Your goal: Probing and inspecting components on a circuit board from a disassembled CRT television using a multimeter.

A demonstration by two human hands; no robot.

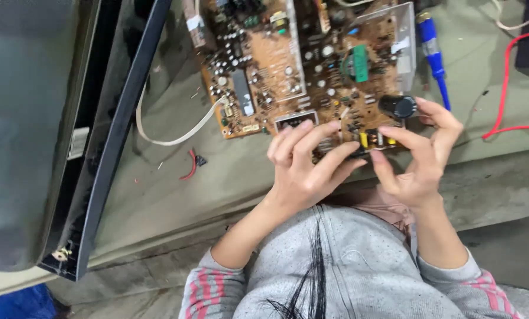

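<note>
A brown circuit board (288, 65) crowded with small parts lies on the grey-green bench. My left hand (303, 168) rests its fingers on the board's near edge, fingertips by a small metal-framed part. My right hand (421, 150) grips the board's near right corner, fingers curled around it beside a black round capacitor (399, 106). Both hands touch the board at the front edge, with a green component (359, 64) further up.
A dark television casing (93, 136) with its screen stands at the left. A white cable (176, 133) runs from the board. A blue-handled screwdriver (435, 59) lies at the right, with a red wire (504, 88) beyond. A red wire scrap (190, 165) lies on the bench.
</note>
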